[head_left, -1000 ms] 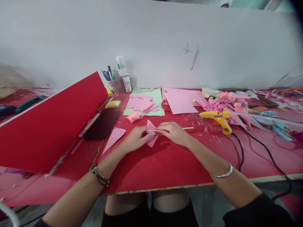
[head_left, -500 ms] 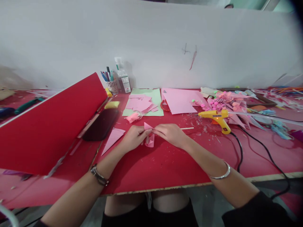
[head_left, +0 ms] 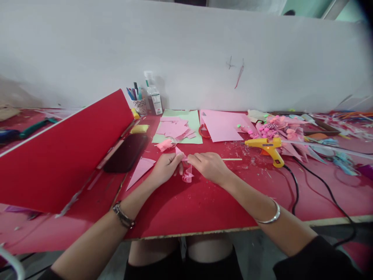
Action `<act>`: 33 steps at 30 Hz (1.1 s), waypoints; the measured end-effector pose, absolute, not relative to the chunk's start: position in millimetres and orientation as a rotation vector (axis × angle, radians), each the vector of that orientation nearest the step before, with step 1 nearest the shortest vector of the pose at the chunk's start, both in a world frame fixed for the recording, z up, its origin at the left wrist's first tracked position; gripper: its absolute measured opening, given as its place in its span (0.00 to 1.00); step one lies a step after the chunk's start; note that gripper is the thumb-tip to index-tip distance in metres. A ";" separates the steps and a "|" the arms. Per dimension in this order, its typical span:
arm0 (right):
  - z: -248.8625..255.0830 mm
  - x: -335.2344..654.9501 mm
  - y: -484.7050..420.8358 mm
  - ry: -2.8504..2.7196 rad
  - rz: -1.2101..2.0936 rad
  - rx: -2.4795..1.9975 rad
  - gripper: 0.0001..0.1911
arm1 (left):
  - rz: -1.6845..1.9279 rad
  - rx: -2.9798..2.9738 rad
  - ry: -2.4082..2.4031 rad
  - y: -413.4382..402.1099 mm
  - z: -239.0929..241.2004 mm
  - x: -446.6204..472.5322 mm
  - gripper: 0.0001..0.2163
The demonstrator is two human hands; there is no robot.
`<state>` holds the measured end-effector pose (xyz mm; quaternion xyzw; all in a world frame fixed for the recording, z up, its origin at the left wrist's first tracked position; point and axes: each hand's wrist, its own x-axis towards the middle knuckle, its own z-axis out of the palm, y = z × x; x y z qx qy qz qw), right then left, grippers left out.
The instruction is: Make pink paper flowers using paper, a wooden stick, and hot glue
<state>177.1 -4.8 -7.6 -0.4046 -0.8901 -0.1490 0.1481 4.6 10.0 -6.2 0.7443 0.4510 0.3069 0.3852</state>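
Note:
Both my hands meet over the middle of the red table (head_left: 204,206). My left hand (head_left: 166,168) pinches a small pink paper piece (head_left: 187,175) that curls down between the hands. My right hand (head_left: 207,165) is closed on a thin wooden stick (head_left: 233,159) that pokes out to its right and on the same paper. The paper's tip shows above my left fingers. A pink paper triangle (head_left: 140,170) lies flat just left of my left hand.
A big red board (head_left: 58,155) leans at the left with a black pouch (head_left: 125,152) beside it. At the back are a pen cup (head_left: 140,104), a bottle (head_left: 153,97), pink scraps on green paper (head_left: 177,128) and a pink sheet (head_left: 224,124). A yellow glue gun (head_left: 266,147) with black cord lies right.
The pink paper, flat and pointed a second ago, has curled tighter around the stick between my fingers. Both hands stayed in place.

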 end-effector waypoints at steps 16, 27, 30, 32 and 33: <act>-3.6 190.3 1.7 -2.543 0.583 -1.073 0.17 | 0.630 2.619 1.066 12.9 -6.5 -2.0 0.13; -8.2 180.1 -3.4 -2.689 -0.319 -1.206 0.12 | 0.724 2.049 1.212 7.2 -10.3 5.0 0.22; -8.2 182.9 -0.8 -2.663 -0.121 -1.251 0.15 | 0.720 2.196 1.167 7.3 -9.8 3.7 0.21; -6.3 186.8 1.6 -2.643 0.099 -1.200 0.17 | 0.701 2.314 1.089 7.7 -8.6 2.6 0.19; -4.7 189.1 2.6 -2.639 0.238 -1.143 0.18 | 0.685 2.366 1.044 7.9 -7.9 2.2 0.17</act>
